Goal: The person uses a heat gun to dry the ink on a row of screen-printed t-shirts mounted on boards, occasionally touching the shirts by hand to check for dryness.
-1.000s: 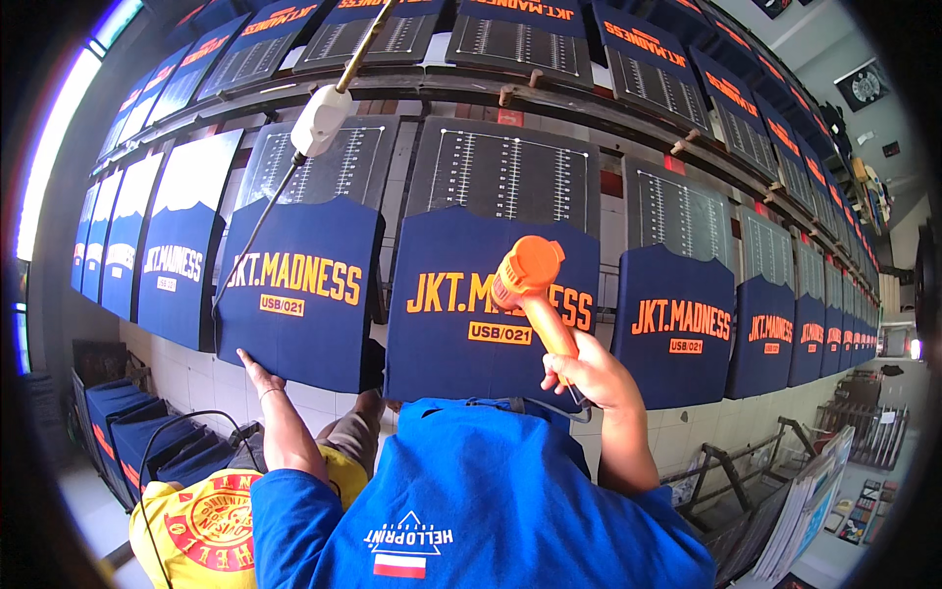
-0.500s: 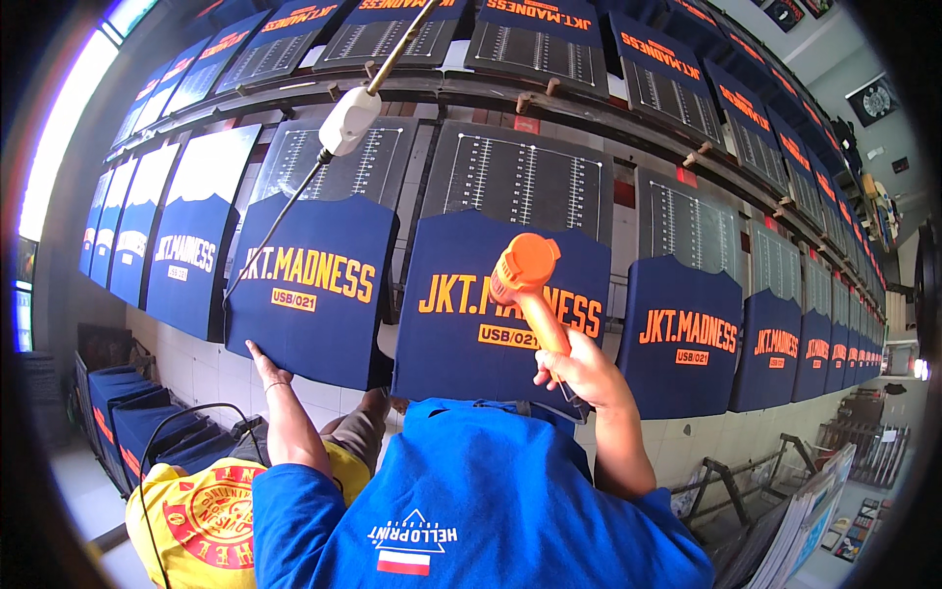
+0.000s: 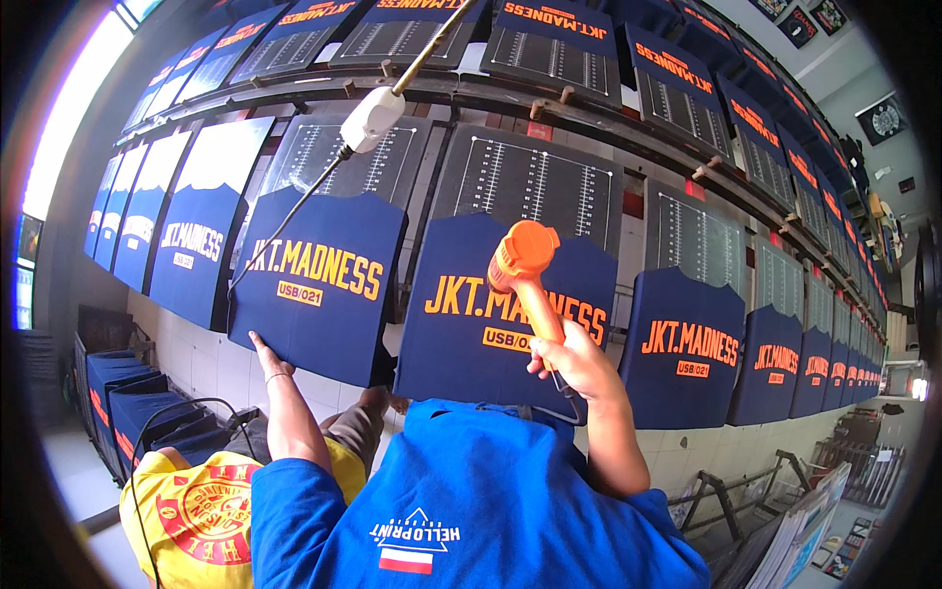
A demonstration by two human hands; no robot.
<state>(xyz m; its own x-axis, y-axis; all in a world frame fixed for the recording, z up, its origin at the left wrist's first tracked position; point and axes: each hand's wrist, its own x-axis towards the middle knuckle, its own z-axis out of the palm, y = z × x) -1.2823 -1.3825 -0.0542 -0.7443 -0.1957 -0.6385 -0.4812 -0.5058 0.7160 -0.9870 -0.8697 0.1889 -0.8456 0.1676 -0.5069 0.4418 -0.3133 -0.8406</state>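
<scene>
My right hand (image 3: pixel 581 365) grips the handle of an orange hair dryer (image 3: pixel 525 249), its cord trailing below the fist. The dryer is held over a navy shirt panel (image 3: pixel 446 355) with orange lettering, partly covering the print. My left hand (image 3: pixel 269 357) has its fingers stretched out and touches the lower edge of the navy panel to the left (image 3: pixel 324 339), whose lettering runs from yellow to orange. Both panels lie on dark boards marked with white scales, such as the one behind the dryer (image 3: pixel 500 177).
Rows of similar boards with printed panels run left and right, with another row behind a wooden rail (image 3: pixel 608 123). A white socket box (image 3: pixel 373 119) hangs with a black cord. A person in a yellow shirt (image 3: pixel 196 525) is at lower left, near stacked dark panels (image 3: pixel 147 422).
The whole view has shifted slightly. The hair dryer in my right hand stays over the same panel with little movement. My left hand remains at the edge of the left panel.
</scene>
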